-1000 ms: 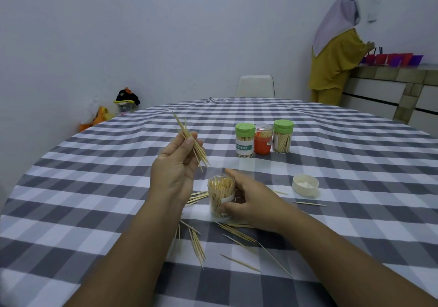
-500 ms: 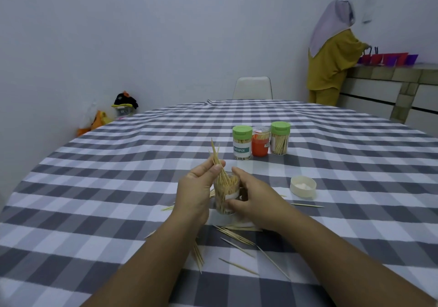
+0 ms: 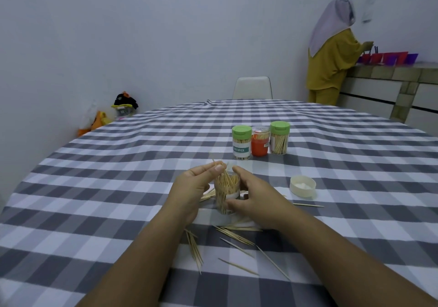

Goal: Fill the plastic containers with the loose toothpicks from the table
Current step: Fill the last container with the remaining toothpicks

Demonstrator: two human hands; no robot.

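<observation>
Wooden toothpicks (image 3: 219,168) that you held high and clear of the jar a second ago are now down at its mouth: your left hand (image 3: 192,188) has come in from the upper left and sits right against the clear plastic container (image 3: 226,194), with the bundle's lower ends inside the opening and the upper tips poking out past your thumb. Half a second ago that bundle stood taller above the rim; now much less of it shows.

Your left hand pinches the bundle between thumb and fingers, curled tight around it just above the container's rim. Your right hand (image 3: 254,196) has not shifted: it wraps the container from the right side, the index finger curved over near the top and the thumb pressed across the lower front, holding it upright on the checked surface (image 3: 118,188). The container is already well packed with picks.

Loose toothpicks (image 3: 234,235) lie scattered on the surface just in front of your wrists, with a few more (image 3: 208,194) showing between your left hand and the container and one single pick (image 3: 308,205) off to the right. A white lid (image 3: 303,186) rests open side up beside your right hand. Farther back stand two green-capped jars (image 3: 241,142) and an orange one (image 3: 260,143), touching in a row.
</observation>
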